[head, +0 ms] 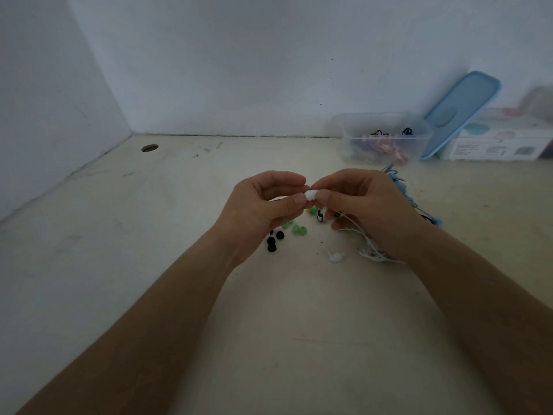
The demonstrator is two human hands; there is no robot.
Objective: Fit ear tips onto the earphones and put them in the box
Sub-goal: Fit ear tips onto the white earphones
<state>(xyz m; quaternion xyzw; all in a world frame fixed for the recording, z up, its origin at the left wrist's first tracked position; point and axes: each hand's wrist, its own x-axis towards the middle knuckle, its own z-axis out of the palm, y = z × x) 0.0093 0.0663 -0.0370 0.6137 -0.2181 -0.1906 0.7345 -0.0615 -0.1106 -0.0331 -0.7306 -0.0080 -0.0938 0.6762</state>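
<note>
My left hand [263, 205] and my right hand [365, 205] meet above the table, both pinching a small white ear tip [311, 194] at the end of a white earphone. Its white cable [363, 238] hangs from my right hand down to the table, where the second white earbud [335, 257] lies. Loose black ear tips [273, 239] and green ear tips [297, 229] lie under my left hand. A clear plastic box [386, 136] with several coloured earphones inside stands at the back right.
The box's blue lid [462, 112] leans against the wall beside a white carton [502, 139]. A blue earphone cable [402, 187] lies tangled behind my right hand. A round hole [149, 148] is in the table at the back left.
</note>
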